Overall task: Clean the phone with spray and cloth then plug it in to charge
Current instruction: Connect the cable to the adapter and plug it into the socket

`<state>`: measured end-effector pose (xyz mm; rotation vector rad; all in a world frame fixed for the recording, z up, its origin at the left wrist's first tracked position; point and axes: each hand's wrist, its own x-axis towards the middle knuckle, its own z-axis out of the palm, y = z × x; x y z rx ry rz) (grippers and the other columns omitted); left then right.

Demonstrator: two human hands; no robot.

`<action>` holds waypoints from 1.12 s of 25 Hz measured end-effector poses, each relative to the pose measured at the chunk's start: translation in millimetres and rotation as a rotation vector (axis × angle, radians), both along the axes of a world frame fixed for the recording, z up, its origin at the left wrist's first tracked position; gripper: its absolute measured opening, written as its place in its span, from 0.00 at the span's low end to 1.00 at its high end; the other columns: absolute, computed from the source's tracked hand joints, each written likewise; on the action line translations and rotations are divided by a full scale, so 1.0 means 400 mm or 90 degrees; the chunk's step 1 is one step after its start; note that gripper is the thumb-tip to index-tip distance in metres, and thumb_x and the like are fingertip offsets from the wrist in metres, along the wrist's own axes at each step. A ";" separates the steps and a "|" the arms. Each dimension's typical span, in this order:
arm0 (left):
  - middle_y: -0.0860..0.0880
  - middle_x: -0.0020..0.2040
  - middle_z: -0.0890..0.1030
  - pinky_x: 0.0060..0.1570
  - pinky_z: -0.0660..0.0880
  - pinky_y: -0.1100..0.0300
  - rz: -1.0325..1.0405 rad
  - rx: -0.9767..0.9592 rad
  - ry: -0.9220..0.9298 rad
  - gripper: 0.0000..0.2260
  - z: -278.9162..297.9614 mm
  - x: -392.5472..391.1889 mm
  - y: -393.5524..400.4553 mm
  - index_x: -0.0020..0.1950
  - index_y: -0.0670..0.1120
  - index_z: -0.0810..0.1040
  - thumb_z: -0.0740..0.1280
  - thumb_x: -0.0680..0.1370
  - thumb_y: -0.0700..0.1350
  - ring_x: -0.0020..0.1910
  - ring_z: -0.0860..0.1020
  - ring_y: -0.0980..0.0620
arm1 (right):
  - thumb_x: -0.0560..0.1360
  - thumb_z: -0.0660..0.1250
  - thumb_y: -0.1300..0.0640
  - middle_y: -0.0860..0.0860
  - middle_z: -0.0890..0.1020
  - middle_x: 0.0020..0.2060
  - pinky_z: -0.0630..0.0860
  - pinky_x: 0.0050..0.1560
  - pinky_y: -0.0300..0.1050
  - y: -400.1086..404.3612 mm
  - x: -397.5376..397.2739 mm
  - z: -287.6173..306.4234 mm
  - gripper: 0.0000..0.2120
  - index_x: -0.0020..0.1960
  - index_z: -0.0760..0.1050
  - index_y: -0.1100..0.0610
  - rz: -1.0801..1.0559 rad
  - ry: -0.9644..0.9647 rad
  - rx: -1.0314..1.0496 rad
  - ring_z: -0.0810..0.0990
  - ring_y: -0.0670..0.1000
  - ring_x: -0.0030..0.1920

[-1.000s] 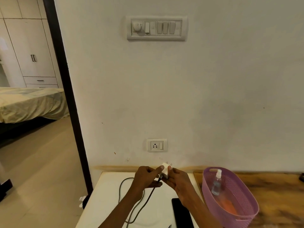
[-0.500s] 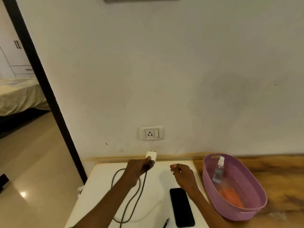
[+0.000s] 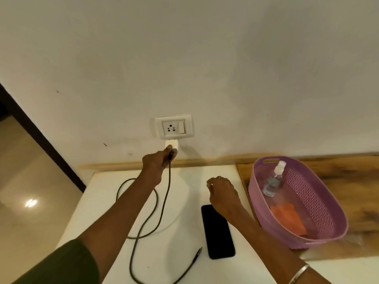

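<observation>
— Two pins on the charger plug (image 3: 171,145), and I hold them just under the wall socket (image 3: 174,127), not yet in. My left hand (image 3: 156,165) is closed around the plug's white body, thumb on its face.

— And the other hand?

— My right hand (image 3: 222,193) hangs loosely curled over the white table (image 3: 184,181), gripping nothing. The phone (image 3: 217,231) lies flat and face up, nearer the front edge, just beside the purple basket (image 3: 328,222).

— How will the plug handle?

— Light and rigid, I'd judge. Best held by the sides of the body, as now, so the pins stay square to the holes. The cable (image 3: 143,214) is limp and loops across the table; its free connector (image 3: 198,252) rests just left of the phone.

— And the phone?

— Smooth glass, likely slippery and easily cracked. I would pinch it by its long edges, not the face. The spray bottle (image 3: 274,179) and orange cloth (image 3: 287,218) sit in the basket.
</observation>
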<state>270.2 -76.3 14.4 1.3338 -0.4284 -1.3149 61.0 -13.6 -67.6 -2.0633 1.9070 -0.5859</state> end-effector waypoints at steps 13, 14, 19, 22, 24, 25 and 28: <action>0.44 0.32 0.85 0.35 0.83 0.60 0.032 -0.042 0.057 0.08 0.033 0.016 -0.041 0.42 0.34 0.79 0.77 0.71 0.35 0.31 0.85 0.50 | 0.82 0.57 0.55 0.53 0.77 0.59 0.75 0.54 0.47 -0.050 0.048 0.019 0.13 0.62 0.74 0.59 0.049 0.025 -0.005 0.75 0.53 0.61; 0.43 0.32 0.85 0.36 0.83 0.60 0.030 -0.045 0.059 0.08 0.036 0.015 -0.043 0.42 0.34 0.79 0.77 0.71 0.35 0.31 0.85 0.50 | 0.82 0.57 0.55 0.53 0.77 0.59 0.75 0.54 0.47 -0.050 0.049 0.020 0.13 0.62 0.74 0.59 0.047 0.021 -0.002 0.75 0.53 0.61; 0.44 0.32 0.85 0.43 0.83 0.58 0.025 -0.035 0.018 0.08 0.045 0.000 -0.052 0.40 0.35 0.79 0.78 0.70 0.35 0.32 0.85 0.48 | 0.82 0.57 0.54 0.53 0.78 0.59 0.75 0.55 0.48 -0.053 0.057 0.031 0.14 0.62 0.74 0.59 0.048 0.020 0.002 0.76 0.54 0.61; 0.44 0.33 0.85 0.45 0.83 0.57 0.052 -0.013 -0.004 0.09 0.037 -0.007 -0.061 0.39 0.36 0.79 0.78 0.70 0.36 0.31 0.84 0.49 | 0.82 0.56 0.54 0.53 0.78 0.58 0.74 0.55 0.48 -0.052 0.059 0.028 0.14 0.62 0.74 0.59 0.050 0.020 -0.004 0.76 0.54 0.60; 0.43 0.36 0.84 0.48 0.83 0.56 0.062 0.000 -0.008 0.09 0.031 -0.012 -0.063 0.39 0.36 0.79 0.77 0.71 0.36 0.33 0.83 0.48 | 0.82 0.56 0.54 0.54 0.78 0.59 0.75 0.55 0.49 -0.051 0.055 0.024 0.14 0.62 0.74 0.58 0.043 0.014 0.002 0.76 0.55 0.60; 0.42 0.37 0.83 0.50 0.83 0.54 0.063 0.002 -0.001 0.08 0.030 -0.012 -0.063 0.39 0.36 0.78 0.77 0.71 0.36 0.34 0.83 0.47 | 0.82 0.56 0.54 0.54 0.78 0.59 0.75 0.56 0.49 -0.050 0.054 0.020 0.15 0.63 0.74 0.58 0.043 0.013 0.004 0.76 0.55 0.60; 0.41 0.40 0.84 0.50 0.83 0.53 0.087 -0.005 -0.002 0.10 0.041 -0.009 -0.074 0.40 0.36 0.79 0.78 0.70 0.37 0.39 0.85 0.43 | 0.82 0.57 0.53 0.54 0.78 0.60 0.75 0.58 0.49 -0.047 0.047 0.010 0.15 0.63 0.74 0.58 0.042 0.007 0.008 0.76 0.55 0.62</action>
